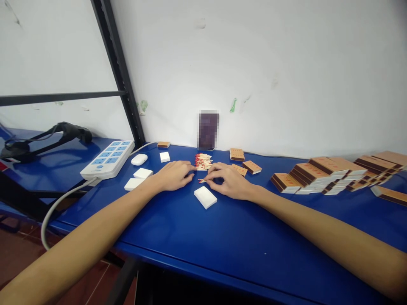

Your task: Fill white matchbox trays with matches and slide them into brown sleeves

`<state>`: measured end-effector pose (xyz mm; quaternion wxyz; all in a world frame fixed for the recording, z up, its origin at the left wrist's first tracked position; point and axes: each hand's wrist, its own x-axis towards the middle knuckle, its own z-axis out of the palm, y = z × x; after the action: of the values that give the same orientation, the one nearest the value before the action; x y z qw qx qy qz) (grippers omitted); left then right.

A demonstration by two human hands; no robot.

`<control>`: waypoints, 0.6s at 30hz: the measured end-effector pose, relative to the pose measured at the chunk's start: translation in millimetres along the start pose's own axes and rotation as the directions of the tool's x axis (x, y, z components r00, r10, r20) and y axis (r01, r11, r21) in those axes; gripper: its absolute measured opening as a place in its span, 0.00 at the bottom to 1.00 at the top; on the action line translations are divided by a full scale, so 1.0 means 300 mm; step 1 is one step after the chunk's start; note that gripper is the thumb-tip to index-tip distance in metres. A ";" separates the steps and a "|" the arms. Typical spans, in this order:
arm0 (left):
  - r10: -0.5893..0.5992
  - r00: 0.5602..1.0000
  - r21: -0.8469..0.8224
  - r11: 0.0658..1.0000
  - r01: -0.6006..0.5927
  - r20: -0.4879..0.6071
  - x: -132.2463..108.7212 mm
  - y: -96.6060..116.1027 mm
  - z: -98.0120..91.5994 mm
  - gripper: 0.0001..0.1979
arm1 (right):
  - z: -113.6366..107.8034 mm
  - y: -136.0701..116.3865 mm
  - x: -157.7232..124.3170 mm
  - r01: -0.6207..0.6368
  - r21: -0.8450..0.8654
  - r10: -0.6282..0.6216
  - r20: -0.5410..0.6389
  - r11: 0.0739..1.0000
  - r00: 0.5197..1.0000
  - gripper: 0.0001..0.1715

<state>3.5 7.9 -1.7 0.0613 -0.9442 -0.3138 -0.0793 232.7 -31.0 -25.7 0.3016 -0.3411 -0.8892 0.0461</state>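
A pile of red-tipped matches (pixel 203 162) lies on the blue table. At its left edge is my left hand (pixel 176 175), palm down, fingers stretched out and thumb apart, with the index fingertip against the matches. My right hand (pixel 228 181) pinches a few matches (pixel 202 181) between thumb and fingers, just in front of the pile. Nearer to me sits a white matchbox tray (pixel 205 197); I cannot tell what is inside it. Two orange matchbox sleeves or boxes, one a matchbox (pixel 252 167), rest behind my right hand.
Stacked matchboxes (pixel 313 171) fill the right side. At left are white trays (pixel 143 173), a white rounded case (pixel 139 159) and a power strip (pixel 108 160) with its cable. A blurred dark phone-like object (pixel 208 130) leans on the wall. A black shelf post (pixel 122 72) rises behind.
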 end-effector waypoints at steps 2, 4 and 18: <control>-0.002 1.000 0.005 1.000 0.002 0.003 0.000 0.002 -0.003 0.18 | -0.001 -0.002 0.000 0.004 0.000 -0.004 0.007 1.000 1.000 0.11; -0.002 1.000 -0.001 1.000 0.002 0.003 -0.001 0.003 -0.005 0.18 | -0.003 -0.002 0.001 0.008 0.002 -0.008 0.018 1.000 1.000 0.11; 0.006 1.000 -0.080 0.997 -0.007 -0.012 0.001 0.007 0.001 0.17 | 0.004 0.002 0.001 -0.021 -0.003 0.021 0.041 1.000 0.999 0.12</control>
<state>5.1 6.4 -2.1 0.0257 -0.9464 -0.3071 -0.0970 232.2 -30.2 -26.6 0.2824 -0.3496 -0.8916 0.0551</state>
